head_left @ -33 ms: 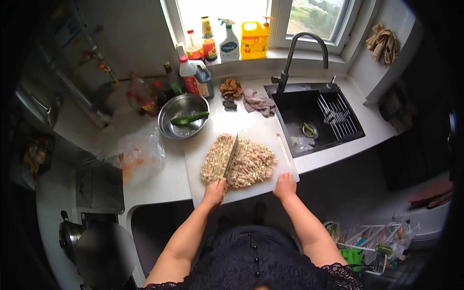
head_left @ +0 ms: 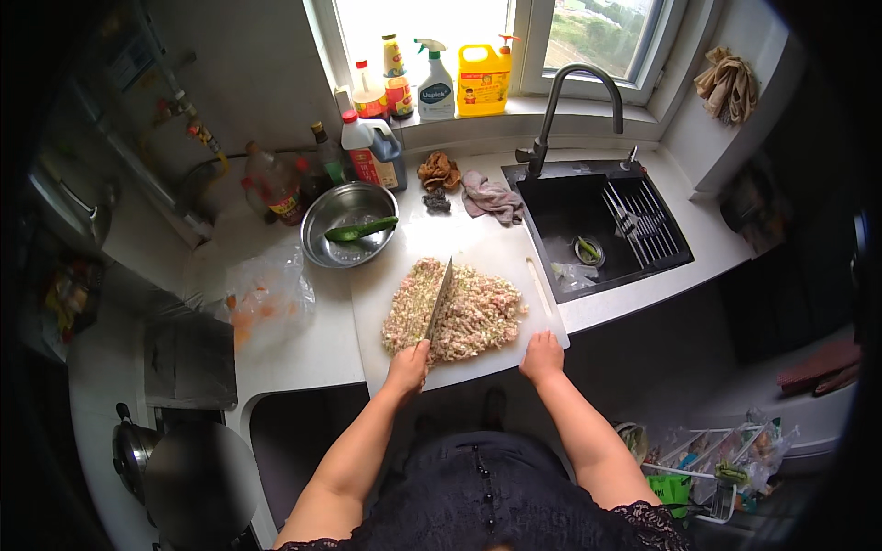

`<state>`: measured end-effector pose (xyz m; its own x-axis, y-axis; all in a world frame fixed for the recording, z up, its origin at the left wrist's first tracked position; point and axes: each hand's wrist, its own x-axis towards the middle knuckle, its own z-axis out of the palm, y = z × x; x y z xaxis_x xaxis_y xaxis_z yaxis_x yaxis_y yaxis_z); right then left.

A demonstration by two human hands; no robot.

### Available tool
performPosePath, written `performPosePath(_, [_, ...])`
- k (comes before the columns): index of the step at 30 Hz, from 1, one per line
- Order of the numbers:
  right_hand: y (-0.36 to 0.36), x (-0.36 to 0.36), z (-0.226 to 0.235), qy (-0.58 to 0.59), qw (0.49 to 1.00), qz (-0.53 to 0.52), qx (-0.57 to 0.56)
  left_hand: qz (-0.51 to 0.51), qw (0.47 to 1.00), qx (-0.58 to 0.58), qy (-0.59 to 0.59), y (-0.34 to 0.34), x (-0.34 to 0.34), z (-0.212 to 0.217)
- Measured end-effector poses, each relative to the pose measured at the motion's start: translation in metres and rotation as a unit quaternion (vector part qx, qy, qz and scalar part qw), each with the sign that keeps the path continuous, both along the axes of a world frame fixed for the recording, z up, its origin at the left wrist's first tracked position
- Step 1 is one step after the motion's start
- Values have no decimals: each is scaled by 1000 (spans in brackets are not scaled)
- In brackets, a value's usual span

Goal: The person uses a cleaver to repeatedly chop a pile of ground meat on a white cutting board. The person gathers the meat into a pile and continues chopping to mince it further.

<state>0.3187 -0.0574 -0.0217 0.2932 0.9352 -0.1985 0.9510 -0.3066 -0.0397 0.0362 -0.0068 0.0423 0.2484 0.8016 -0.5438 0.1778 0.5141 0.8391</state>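
Observation:
My left hand is closed round the handle of a kitchen knife. The blade stands on edge in a broad, flat heap of chopped minced meat, pale pink with white-green bits through it. Under the heap lies a white cutting board, its near edge jutting past the counter front. My right hand grips the board's near right corner, fingers folded over the edge. Behind the board to the left, a steel bowl holds a green cucumber-like vegetable.
A black sink with a tall tap lies right of the board. A plastic bag rests to the left. Behind stand a large sauce jug, cloths and windowsill bottles. A lidded pot stands lower left.

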Motion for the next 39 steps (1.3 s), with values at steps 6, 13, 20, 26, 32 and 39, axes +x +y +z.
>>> performPosePath(6, [5, -2, 4, -14, 1000, 10, 13, 0, 999, 26, -19, 0, 0, 5])
performPosePath(13, [-3, -2, -4, -27, 999, 15, 19, -26, 998, 59, -6, -5, 0, 1])
performPosePath(20, [5, 1, -6, -58, 996, 27, 55, -42, 994, 97, 32, 1, 0, -4])
performPosePath(26, [2, -1, -2, -49, 998, 20, 28, -35, 998, 14, 44, 10, -8, 3])
performPosePath(32, [1, -2, -1, -49, 998, 16, 31, -7, 1000, 13, 9, 6, -13, 5])
performPosePath(39, [3, -5, 6, -31, 999, 7, 14, -9, 999, 26, 23, 9, -23, -15])
